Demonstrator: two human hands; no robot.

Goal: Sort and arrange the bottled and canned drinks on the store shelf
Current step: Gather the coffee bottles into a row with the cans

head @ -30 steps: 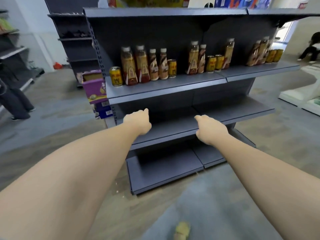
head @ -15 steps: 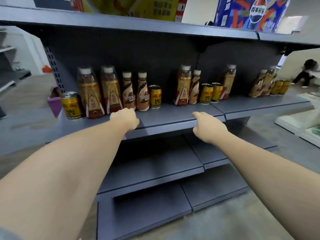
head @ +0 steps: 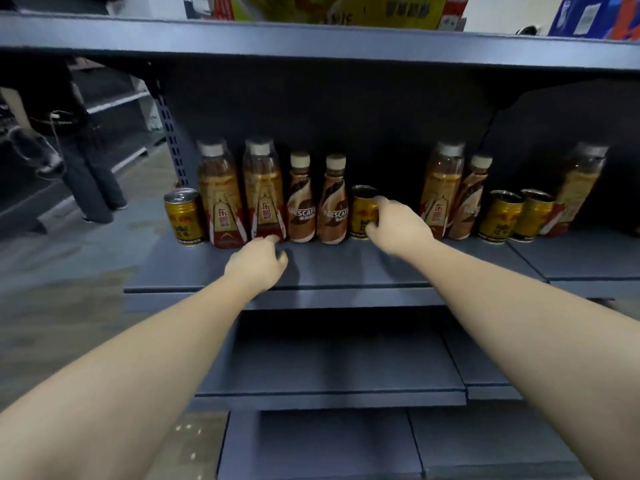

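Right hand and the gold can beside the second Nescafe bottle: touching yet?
Touching. The head view shows the right hand with thumb and fingers wrapped round the gold can.

Dim grey metal shelving (head: 346, 268) stands on a worn wooden floor (head: 62, 271), with a bystander (head: 86, 161) beside a neighbouring rack.

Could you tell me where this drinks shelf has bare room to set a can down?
Bare: the shelf's front strip, and the back-row gap between the gold can at the right hand and the tall amber bottle. Crowded: the left cluster, bottles standing close together.
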